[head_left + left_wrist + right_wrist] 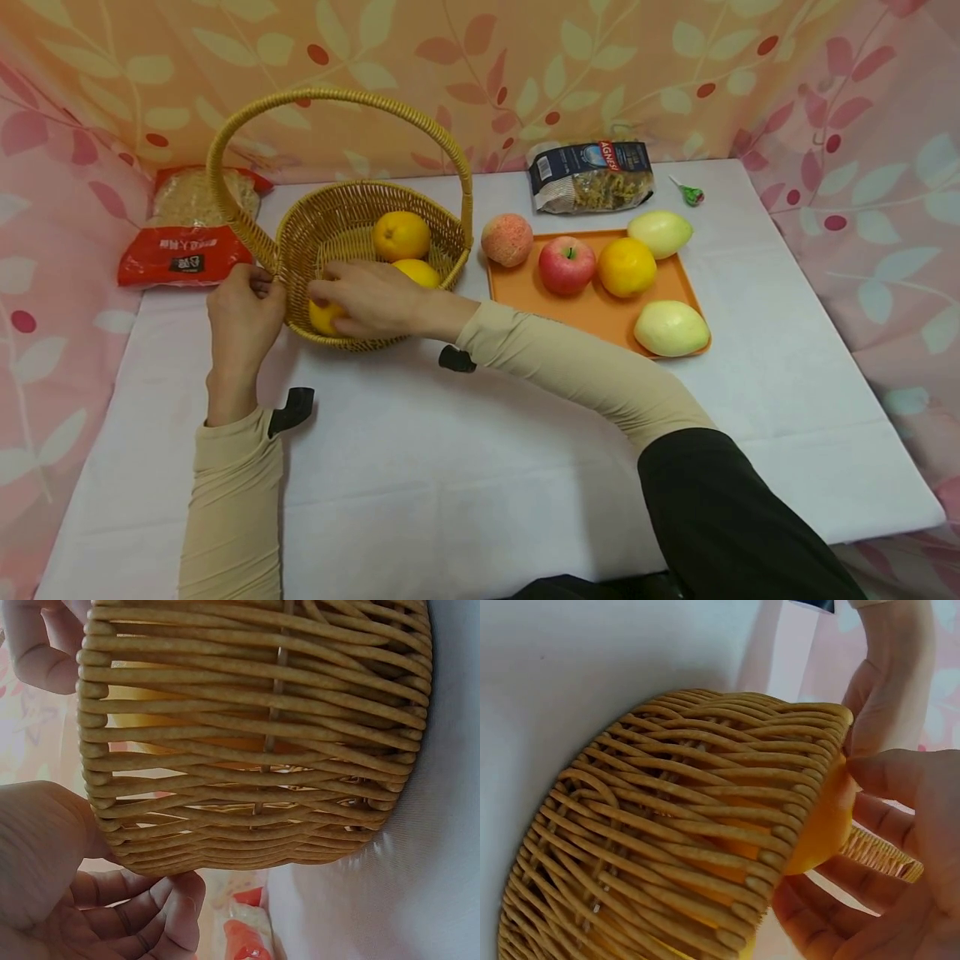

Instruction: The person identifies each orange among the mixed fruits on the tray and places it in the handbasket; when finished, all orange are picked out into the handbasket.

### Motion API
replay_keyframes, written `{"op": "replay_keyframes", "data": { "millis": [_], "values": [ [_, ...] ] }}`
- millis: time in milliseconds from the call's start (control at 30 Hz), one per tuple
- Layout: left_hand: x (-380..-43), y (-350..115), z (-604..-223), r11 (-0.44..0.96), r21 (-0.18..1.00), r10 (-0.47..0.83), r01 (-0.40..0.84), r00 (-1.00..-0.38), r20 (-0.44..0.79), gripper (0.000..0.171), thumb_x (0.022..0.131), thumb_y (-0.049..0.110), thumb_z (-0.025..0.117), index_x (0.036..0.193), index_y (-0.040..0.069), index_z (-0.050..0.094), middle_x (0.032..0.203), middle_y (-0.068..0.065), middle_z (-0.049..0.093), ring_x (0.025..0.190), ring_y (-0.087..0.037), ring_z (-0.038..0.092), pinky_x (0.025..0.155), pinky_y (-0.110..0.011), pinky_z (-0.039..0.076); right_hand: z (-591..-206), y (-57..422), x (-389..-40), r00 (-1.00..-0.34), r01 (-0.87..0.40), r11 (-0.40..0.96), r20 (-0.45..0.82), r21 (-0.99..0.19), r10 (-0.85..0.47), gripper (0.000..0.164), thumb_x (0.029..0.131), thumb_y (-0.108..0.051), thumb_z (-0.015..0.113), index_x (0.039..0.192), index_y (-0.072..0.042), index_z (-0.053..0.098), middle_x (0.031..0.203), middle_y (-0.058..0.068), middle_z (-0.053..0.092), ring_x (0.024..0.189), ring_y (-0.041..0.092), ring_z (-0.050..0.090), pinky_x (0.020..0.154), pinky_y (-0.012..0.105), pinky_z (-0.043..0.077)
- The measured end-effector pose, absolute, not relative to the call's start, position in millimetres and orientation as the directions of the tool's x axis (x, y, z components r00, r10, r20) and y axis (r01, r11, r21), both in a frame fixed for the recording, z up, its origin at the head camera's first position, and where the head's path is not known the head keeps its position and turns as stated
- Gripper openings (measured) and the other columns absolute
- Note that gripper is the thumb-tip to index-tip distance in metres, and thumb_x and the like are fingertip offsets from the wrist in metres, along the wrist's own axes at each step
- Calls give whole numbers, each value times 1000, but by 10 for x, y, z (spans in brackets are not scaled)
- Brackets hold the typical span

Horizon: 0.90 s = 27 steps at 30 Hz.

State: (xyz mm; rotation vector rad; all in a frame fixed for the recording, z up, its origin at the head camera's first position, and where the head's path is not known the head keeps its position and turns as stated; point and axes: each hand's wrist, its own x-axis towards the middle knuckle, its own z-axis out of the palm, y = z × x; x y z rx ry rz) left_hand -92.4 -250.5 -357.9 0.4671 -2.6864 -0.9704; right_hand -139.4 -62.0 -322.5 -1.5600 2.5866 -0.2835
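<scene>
A wicker basket (pixel 360 196) with a tall arched handle stands at the back left of the table. At its left side, by the foot of the handle, my left hand (pixel 246 321) pinches the rim; in the left wrist view the fingers (pixel 161 915) bend at the wicker edge. My right hand (pixel 375 298) reaches into the basket's front and holds an orange (pixel 324 318). The right wrist view shows thumb and fingers about this orange (pixel 826 825), just inside the rim. Another orange (pixel 401 236) and a yellow fruit (pixel 420 273), partly hidden by the hand, lie behind.
Right of the basket, an orange tray (pixel 525 292) carries an apple (pixel 567 265), an orange (pixel 627 267) and two pale green fruits (pixel 671 328). A peach (pixel 507 240) sits at its corner. Behind are a pasta bag (pixel 592 177) and a lollipop (pixel 690 195); a red bag (pixel 187 250) lies left.
</scene>
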Motion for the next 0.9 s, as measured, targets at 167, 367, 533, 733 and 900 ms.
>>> {"op": "replay_keyframes", "data": {
  "millis": [167,367,533,733,900],
  "values": [
    [-924,-2506,-3577,725,655,-376,-214,-919,116,35,93,19,49,111,-9,61,100,-26,66,86,-33,60,57,-6,33,-3210,-618,-1395,-483,-854,472,-2,-219,-876,31,92,-25,57,121,-18,57,106,1,57,86,13,52,73,26,48],
    [-925,-2503,-3586,732,651,-373,-200,-918,137,34,93,18,50,109,-9,62,98,-26,67,84,-33,60,56,-6,33,-3220,-616,-1400,-488,-850,472,12,-236,-873,33,91,-24,58,123,-16,56,105,2,56,84,13,52,71,26,48],
    [-922,-2496,-3585,730,652,-374,-204,-918,133,35,93,19,50,110,-9,62,98,-26,67,85,-33,61,57,-6,33,-3221,-594,-1393,-490,-849,473,17,-236,-872,36,91,-25,58,127,-17,56,109,2,57,87,14,55,74,27,49],
    [-921,-2500,-3579,721,658,-380,-218,-918,112,35,93,19,50,111,-9,61,100,-26,66,86,-32,60,58,-6,34,-3165,-499,-1381,-510,-844,497,10,-202,-860,42,93,-29,56,135,-21,53,121,1,58,98,15,60,82,27,52],
    [-924,-2504,-3581,724,656,-380,-213,-917,121,34,93,18,49,110,-9,61,99,-25,66,86,-32,59,59,-8,34,-3110,-290,-1350,-521,-844,506,50,-175,-852,42,94,-32,56,135,-23,54,125,0,59,100,14,60,79,28,54]
  ]
}}
